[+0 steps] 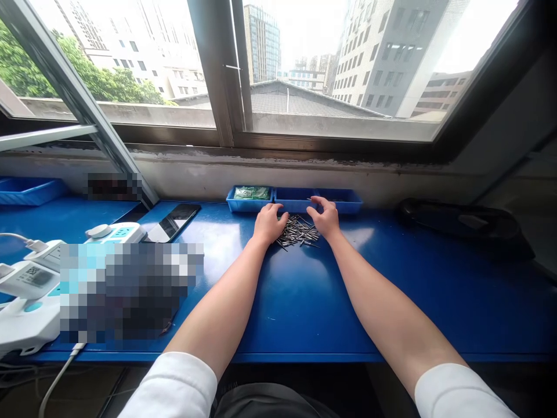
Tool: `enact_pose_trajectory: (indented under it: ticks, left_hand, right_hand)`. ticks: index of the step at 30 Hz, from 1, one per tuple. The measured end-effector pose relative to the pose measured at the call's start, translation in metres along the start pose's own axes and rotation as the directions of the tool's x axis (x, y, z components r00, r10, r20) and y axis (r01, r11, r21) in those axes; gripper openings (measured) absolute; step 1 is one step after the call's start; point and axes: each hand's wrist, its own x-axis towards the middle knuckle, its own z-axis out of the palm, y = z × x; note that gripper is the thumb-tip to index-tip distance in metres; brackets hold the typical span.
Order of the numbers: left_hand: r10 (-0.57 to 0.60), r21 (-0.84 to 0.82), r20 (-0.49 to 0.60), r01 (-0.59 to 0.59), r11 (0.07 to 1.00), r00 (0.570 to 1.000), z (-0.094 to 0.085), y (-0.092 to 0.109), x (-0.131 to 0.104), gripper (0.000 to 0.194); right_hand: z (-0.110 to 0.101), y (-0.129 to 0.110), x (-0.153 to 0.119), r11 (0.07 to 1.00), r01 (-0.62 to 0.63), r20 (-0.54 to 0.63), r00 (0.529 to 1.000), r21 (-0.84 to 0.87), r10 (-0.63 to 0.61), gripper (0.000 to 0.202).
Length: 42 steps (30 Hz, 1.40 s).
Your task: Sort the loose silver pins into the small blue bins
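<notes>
A pile of small, slender metal pieces (298, 231), too small to name exactly, lies on the blue table between my two hands. My left hand (270, 224) rests at the pile's left side, fingers curved and thumb apart from them. Across from it, my right hand (325, 217) is at the pile's right edge, its thumb and forefinger curved with a gap between. Just behind stand small blue bins (296, 200); the left one (250, 205) holds a clear-and-green packet (251, 193). A dark sliver shows near my right fingertips, and I cannot make out whether they touch it.
On the left lie a phone (176, 222), a white power strip (30, 316) with plugs and cables, and a blurred-out dark object (126, 290). A blue tray (32, 190) sits at the far left. A black case-like object (463, 227) lies at right. The window wall bounds the table's back.
</notes>
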Motion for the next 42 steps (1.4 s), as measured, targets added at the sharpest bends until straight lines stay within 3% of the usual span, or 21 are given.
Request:
enact_pose_trajectory:
  ticks: [4,9,21,25,28,31,36,42]
  left_hand:
    - [0.007,0.003,0.035,-0.007,1.0,0.999,0.003,-0.001,0.0,0.034]
    - [0.014,0.016,0.093,-0.015,1.0,0.996,0.004,0.0,0.0,0.035]
    - [0.004,0.013,0.165,-0.006,1.0,0.986,0.002,0.002,-0.001,0.034]
    - [0.023,0.001,0.179,-0.024,1.0,0.984,0.002,0.001,-0.001,0.036]
    - [0.045,-0.004,0.192,-0.045,0.999,0.98,0.002,0.0,0.0,0.038]
    - [0.047,-0.004,0.196,-0.047,0.999,0.98,0.002,0.0,-0.001,0.04]
    - [0.051,-0.009,0.206,-0.05,0.999,0.977,0.001,0.0,-0.001,0.041]
    - [0.063,0.007,0.215,-0.066,0.998,0.975,0.0,0.0,-0.002,0.04]
  right_hand:
    - [0.001,-0.002,-0.001,0.98,-0.023,0.029,0.999,-0.196,0.03,0.053]
    - [0.007,0.003,-0.001,0.934,0.028,0.158,0.987,-0.355,0.03,0.066]
    - [0.011,0.012,-0.002,0.927,0.067,0.178,0.984,-0.369,0.0,0.069]
    - [0.01,0.012,-0.001,0.953,0.106,0.029,0.994,-0.286,-0.101,0.048]
    - [0.008,0.013,-0.001,0.969,0.072,0.05,0.997,-0.237,-0.062,0.026]
    - [0.008,0.016,-0.002,0.972,0.02,0.095,0.995,-0.233,0.002,0.025]
    - [0.01,0.021,-0.001,0.973,0.032,0.106,0.994,-0.229,-0.008,0.039]
    - [0.009,0.017,-0.001,0.954,0.022,0.188,0.981,-0.299,0.036,0.023]
